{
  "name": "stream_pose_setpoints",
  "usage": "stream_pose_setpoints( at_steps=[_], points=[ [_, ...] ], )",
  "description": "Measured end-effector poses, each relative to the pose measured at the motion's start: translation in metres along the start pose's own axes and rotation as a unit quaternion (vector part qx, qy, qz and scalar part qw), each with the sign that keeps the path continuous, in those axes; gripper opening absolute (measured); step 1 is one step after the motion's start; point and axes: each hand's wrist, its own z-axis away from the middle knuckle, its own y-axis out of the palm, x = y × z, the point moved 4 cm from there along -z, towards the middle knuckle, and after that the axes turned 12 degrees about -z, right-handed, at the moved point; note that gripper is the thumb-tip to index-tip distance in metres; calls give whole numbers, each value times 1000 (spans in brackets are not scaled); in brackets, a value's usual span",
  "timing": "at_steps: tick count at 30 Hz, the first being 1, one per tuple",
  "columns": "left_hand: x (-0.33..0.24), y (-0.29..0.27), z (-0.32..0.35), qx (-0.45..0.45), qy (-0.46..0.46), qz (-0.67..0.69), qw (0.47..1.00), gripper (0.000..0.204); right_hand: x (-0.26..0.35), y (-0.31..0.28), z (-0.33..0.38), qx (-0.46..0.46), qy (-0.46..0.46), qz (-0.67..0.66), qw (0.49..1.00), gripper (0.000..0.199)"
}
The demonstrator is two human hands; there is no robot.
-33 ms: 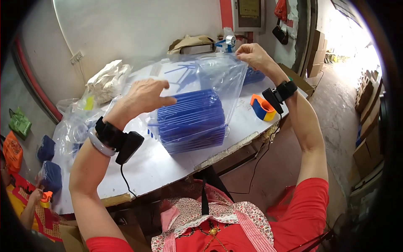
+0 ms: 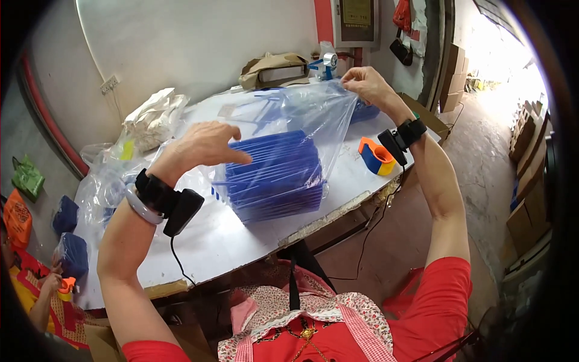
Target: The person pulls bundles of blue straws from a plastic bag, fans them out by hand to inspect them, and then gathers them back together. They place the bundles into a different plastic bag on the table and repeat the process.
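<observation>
A stack of thin blue plastic pieces (image 2: 274, 181) stands on the white table, inside a clear plastic bag (image 2: 339, 123). My right hand (image 2: 367, 84) pinches the bag's upper right corner, and the film stretches from there down to the stack. Over the stack's upper left edge is my left hand (image 2: 202, 145), thumb and fingers apart. Whether its fingertips touch the film cannot be made out. Some loose blue strips (image 2: 262, 114) lie behind the stack.
An orange, blue and yellow tape dispenser (image 2: 377, 157) sits near the table's right edge. Crumpled clear bags (image 2: 111, 175) cover the left. At the back are a brown paper package (image 2: 274, 69) and a silver tape roll (image 2: 330, 59). A co-worker's hand (image 2: 53, 280) shows at lower left.
The bag's film has been drawn into a narrower, tauter fold toward my right hand. My left hand has dropped very slightly.
</observation>
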Motion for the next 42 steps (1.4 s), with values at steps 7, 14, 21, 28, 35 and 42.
stream_pose_setpoints(
  at_steps=[7, 14, 21, 28, 35, 42],
  points=[
    [63, 11, 13, -49, -43, 299, 952, 22, -28, -2, 14, 66, 94, -16, 993, 23],
    [52, 27, -40, -198, 27, 108, 974, 20, -10, 6, 10, -12, 24, -51, 998, 16],
    [17, 90, -17, 381, -19, 394, 836, 22, -17, -2, 18, 10, 46, -94, 994, 17],
    [-15, 131, -15, 153, 219, -14, 964, 24, -18, 3, 16, 21, 45, -113, 992, 18],
    [-3, 107, -24, 125, 137, 33, 982, 33, -4, 2, 30, 22, 62, -74, 995, 18],
    [69, 58, -6, 169, -50, 78, 981, 44, -22, -13, 23, 27, 18, -5, 999, 32]
  ],
)
